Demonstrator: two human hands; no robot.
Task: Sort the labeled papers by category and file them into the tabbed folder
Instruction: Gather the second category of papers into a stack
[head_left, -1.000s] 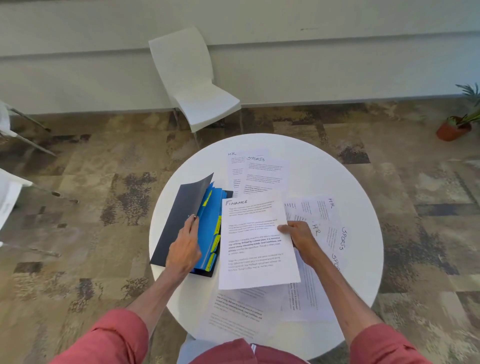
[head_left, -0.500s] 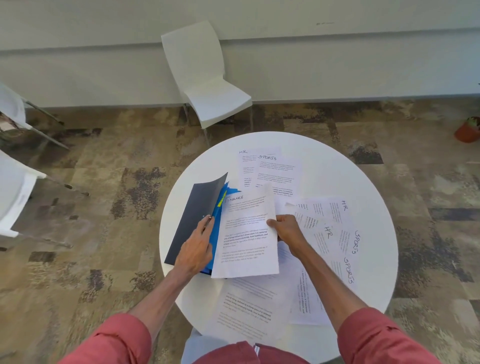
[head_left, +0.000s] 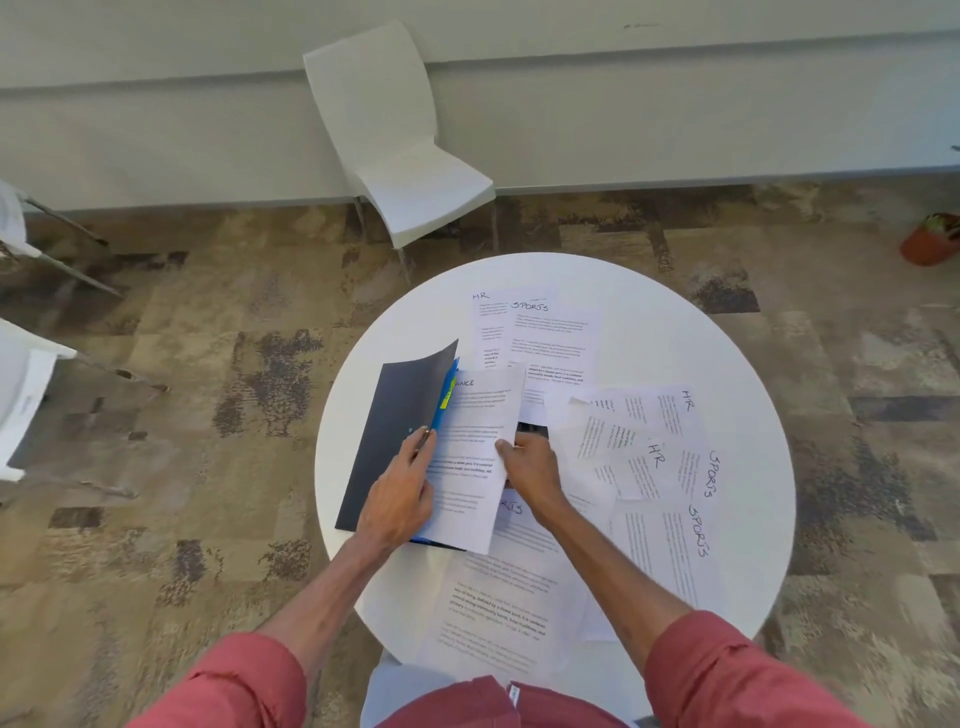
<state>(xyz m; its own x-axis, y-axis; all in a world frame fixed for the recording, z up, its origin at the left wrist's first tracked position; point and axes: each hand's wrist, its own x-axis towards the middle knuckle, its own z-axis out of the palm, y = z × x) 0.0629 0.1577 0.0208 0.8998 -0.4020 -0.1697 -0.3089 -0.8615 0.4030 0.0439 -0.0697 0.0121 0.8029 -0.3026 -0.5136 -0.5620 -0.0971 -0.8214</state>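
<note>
Finance sheet (head_left: 470, 415) has slid further left into folder (head_left: 395, 431).

A pale wall (head_left: 675, 104) backs a white chair (head_left: 410, 171); mottled brown carpet (head_left: 208, 415) surrounds the round white desk (head_left: 675, 332), a terracotta pot (head_left: 930, 244) at far right.

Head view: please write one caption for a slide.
Right hand holds the FINANCE sheet over the open tabbed folder; left hand props its dark cover; HR and SPORTS papers lie on the table.
</note>
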